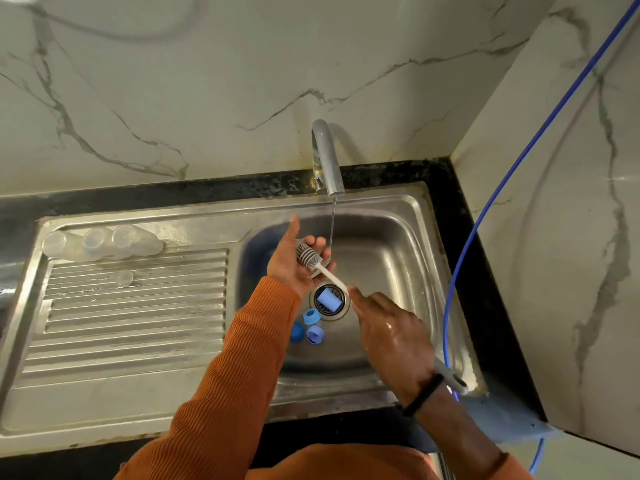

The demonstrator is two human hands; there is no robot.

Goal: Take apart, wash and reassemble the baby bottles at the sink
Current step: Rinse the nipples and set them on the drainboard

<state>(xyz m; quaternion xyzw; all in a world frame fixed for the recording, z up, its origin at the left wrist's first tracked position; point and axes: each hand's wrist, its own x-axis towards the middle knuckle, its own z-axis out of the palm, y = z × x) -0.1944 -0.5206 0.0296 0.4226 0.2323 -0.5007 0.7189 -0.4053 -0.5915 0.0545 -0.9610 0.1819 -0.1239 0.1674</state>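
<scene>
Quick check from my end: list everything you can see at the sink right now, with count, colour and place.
bottle bodies: three, clear, lying on the drainboard's far left
clear small part: one, on the drainboard ribs
blue cap: one, light blue, on the drain strainer
blue rings: three, blue, basin floor left of the drain
tap: one, grey, running
sink: one, steel
blue hose: one, right wall
bottle brush: one, grey head, white handle
left hand: cupped under the brush head
right hand: holds the handle; black wristband
</scene>
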